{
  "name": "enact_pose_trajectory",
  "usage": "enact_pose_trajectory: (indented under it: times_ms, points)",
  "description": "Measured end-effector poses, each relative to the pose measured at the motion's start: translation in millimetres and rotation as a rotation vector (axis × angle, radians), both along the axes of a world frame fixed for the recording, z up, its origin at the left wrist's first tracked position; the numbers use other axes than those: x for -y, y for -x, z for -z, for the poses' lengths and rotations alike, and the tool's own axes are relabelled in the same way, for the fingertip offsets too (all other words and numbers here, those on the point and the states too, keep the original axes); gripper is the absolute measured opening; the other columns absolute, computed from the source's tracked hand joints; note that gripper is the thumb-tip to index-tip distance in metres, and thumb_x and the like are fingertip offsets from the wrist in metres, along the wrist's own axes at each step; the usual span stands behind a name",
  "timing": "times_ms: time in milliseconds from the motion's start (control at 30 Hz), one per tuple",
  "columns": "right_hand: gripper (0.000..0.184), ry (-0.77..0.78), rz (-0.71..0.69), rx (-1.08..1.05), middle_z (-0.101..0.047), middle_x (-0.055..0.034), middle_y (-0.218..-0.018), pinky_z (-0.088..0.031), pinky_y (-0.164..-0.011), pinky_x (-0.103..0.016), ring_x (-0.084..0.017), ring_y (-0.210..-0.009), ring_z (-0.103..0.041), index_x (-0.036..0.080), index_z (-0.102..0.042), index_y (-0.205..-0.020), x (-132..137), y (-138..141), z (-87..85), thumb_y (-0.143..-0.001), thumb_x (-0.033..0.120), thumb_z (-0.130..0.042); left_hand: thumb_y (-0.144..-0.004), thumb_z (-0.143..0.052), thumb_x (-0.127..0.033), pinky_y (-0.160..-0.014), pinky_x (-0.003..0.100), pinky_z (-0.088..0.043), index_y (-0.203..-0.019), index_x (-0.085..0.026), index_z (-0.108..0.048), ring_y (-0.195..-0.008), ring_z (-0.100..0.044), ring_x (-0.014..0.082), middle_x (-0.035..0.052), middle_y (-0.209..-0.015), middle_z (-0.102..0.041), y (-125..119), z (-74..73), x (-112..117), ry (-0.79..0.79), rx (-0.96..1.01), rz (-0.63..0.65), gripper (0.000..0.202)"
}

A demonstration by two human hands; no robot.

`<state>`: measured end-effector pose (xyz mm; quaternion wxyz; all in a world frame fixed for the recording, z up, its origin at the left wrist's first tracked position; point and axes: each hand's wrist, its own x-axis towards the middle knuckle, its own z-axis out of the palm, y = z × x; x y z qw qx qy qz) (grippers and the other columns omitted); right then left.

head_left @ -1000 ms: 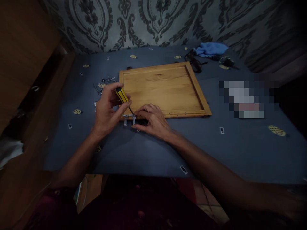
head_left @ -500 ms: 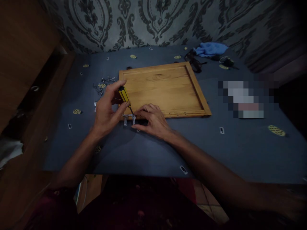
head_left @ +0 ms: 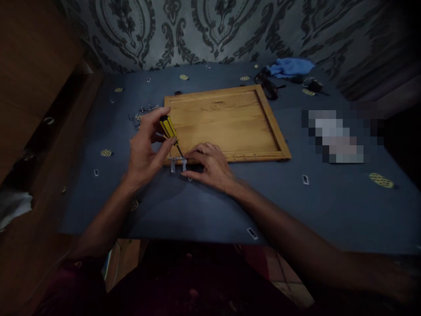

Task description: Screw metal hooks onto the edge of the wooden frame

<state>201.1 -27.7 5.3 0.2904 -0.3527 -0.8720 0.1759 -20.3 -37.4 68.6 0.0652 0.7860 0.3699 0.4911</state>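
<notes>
Slanting lengthwise, tip down-right, the screwdriver is meeting a metal fitting at the near edge of the wooden panel. The left hand is pinching it and part-screening hardware; the right hand is curling there, fingers parted, hold unclear. A blue cloth is lying beyond.

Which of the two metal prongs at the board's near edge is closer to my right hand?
The right-hand prong, where the screwdriver points; the other prong sits farther left.
</notes>
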Motion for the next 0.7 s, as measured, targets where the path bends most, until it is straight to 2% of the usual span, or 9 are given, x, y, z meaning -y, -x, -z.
enact_pose_trajectory:
  times_ms: [100, 233, 467, 600, 700]
  points:
    - [0.053, 0.001, 0.001, -0.005, -0.072, -0.0106, -0.111, -0.044, -0.088, -0.043, -0.030, -0.104, -0.062, 0.020, -0.077, -0.115, 0.0, 0.1, 0.2, -0.088, 0.065, -0.075, -0.103, -0.064, -0.045, -0.078, 0.027, -0.065, -0.150, -0.033, -0.045, -0.099, -0.072, 0.0164, 0.0067, -0.136, -0.060, -0.4, 3.0, -0.6, 0.001, -0.015, 0.010, 0.052]
    - [0.051, 0.014, 0.003, -0.004, -0.072, -0.0106, -0.113, -0.044, -0.090, -0.044, -0.031, -0.105, -0.062, 0.022, -0.077, -0.116, -0.2, 0.1, 0.9, -0.090, 0.066, -0.073, -0.103, -0.062, -0.050, -0.087, 0.034, -0.065, -0.154, -0.036, -0.040, -0.107, -0.073, 0.0210, 0.0072, -0.140, -0.058, 1.6, 6.8, -1.8, 0.020, -0.045, 0.019, 0.057]
    - [0.053, 0.018, -0.001, 0.004, -0.072, -0.0111, -0.113, -0.043, -0.089, -0.042, -0.030, -0.105, -0.061, 0.020, -0.077, -0.118, -0.5, -0.3, 0.5, -0.089, 0.065, -0.074, -0.103, -0.059, -0.053, -0.089, 0.037, -0.066, -0.152, -0.036, -0.043, -0.110, -0.073, 0.0231, 0.0069, -0.137, -0.059, 1.6, 6.6, -1.1, 0.047, -0.046, 0.027, 0.054]
    - [0.053, 0.024, -0.009, 0.009, -0.071, -0.0112, -0.114, -0.042, -0.090, -0.043, -0.031, -0.106, -0.060, 0.020, -0.077, -0.118, -0.7, -0.3, 0.1, -0.090, 0.065, -0.073, -0.099, -0.065, -0.055, -0.086, 0.035, -0.067, -0.150, -0.036, -0.045, -0.112, -0.072, 0.0234, 0.0069, -0.135, -0.061, -0.8, 6.1, -0.9, 0.024, -0.041, 0.007, 0.058]
    - [0.053, 0.024, -0.001, 0.011, -0.071, -0.0102, -0.112, -0.043, -0.089, -0.042, -0.030, -0.105, -0.060, 0.022, -0.077, -0.117, -0.7, -0.1, 0.4, -0.090, 0.067, -0.071, -0.096, -0.071, -0.053, -0.073, 0.027, -0.066, -0.145, -0.033, -0.050, -0.100, -0.073, 0.0190, 0.0055, -0.129, -0.064, -2.7, 5.2, -0.6, -0.028, -0.046, -0.032, 0.057]
